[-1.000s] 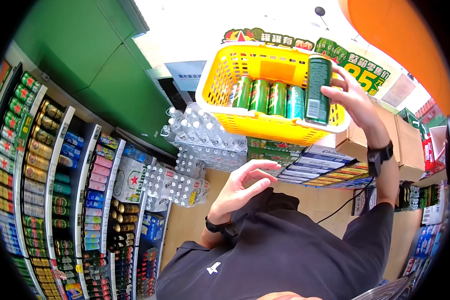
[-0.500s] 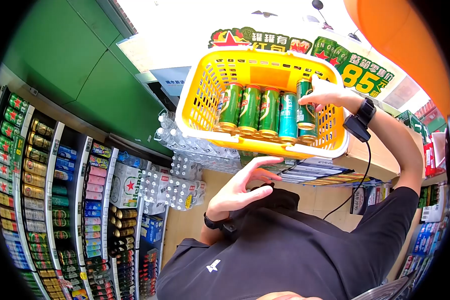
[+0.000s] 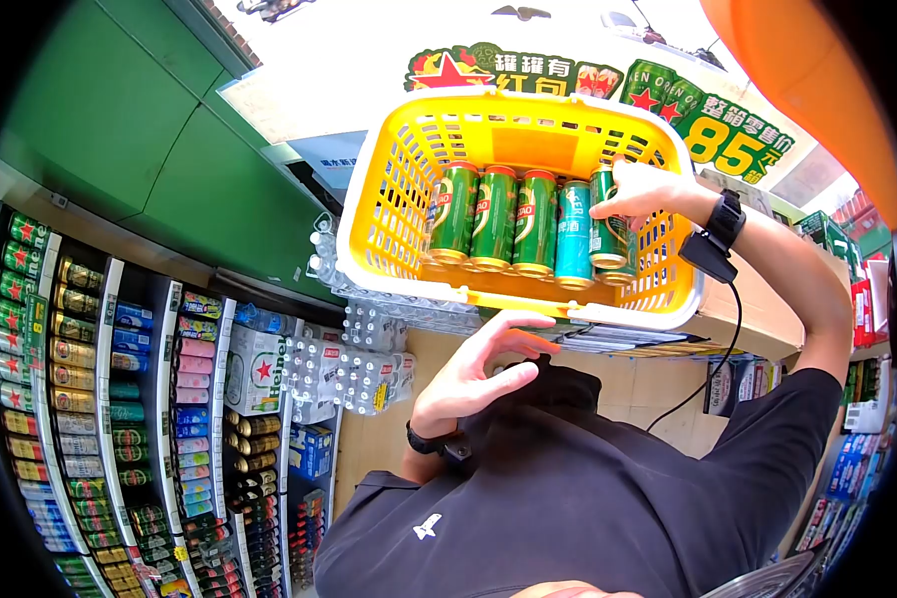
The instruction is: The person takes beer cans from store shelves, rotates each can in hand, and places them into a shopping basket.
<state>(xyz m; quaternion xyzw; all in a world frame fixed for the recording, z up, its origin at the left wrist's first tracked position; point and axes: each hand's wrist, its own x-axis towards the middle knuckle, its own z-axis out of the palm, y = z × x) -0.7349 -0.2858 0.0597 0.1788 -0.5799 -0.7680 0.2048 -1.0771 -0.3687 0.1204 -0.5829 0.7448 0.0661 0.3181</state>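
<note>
A yellow basket (image 3: 528, 297) with a white rim holds beer cans lying side by side. Three green cans (image 3: 495, 219) with red tops are on its left, then a teal beer can (image 3: 574, 234). At the right end of this row, my right hand (image 3: 652, 189) has its fingers around a dark green beer can (image 3: 608, 221). Part of another can shows beneath that one. My left hand (image 3: 483, 374) is below the basket's near rim, in front of my chest, empty with thumb and fingers apart.
On the left, shelves (image 3: 164, 399) carry rows of cans. Shrink-wrapped bottle packs (image 3: 344, 371) are stacked beside them. A price sign (image 3: 733, 145) stands behind the basket. To the right are a cardboard box (image 3: 767, 314) and more shelved goods. A cable (image 3: 723, 364) hangs from my right wrist.
The view has shifted slightly, and the basket appears a little further left. My right hand keeps hold of the dark green can, which sits slightly lower. My left hand has barely moved.
</note>
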